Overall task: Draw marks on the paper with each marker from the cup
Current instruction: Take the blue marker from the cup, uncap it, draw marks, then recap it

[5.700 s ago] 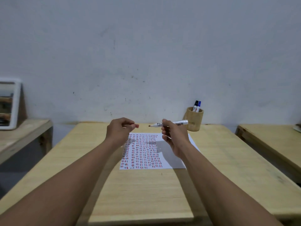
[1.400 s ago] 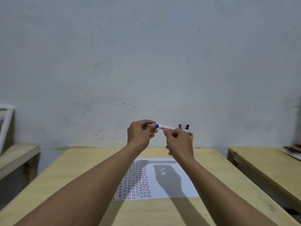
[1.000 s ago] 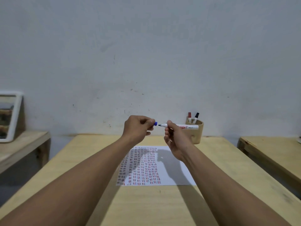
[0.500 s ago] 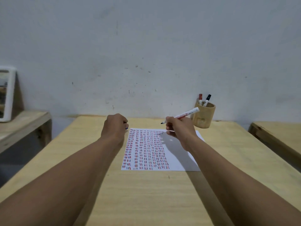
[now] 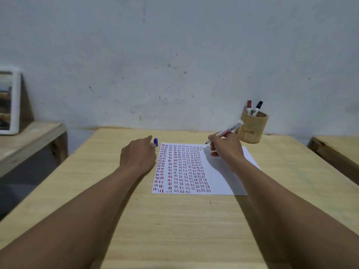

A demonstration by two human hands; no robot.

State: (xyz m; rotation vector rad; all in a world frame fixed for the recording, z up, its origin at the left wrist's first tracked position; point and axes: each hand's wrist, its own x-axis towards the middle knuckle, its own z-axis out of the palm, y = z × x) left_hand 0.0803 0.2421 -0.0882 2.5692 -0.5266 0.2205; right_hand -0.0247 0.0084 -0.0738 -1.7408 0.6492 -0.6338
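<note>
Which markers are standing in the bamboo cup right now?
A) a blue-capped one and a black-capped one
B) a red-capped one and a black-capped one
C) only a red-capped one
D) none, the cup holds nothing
B: a red-capped marker and a black-capped marker stick up out of the bamboo cup, while the right hand holds the uncapped marker.

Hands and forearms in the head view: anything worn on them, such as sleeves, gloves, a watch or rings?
Nothing worn shows. The left hand and right hand are bare, without gloves, and both forearms are uncovered down to the frame edge. No watch, band or ring is visible.
</note>
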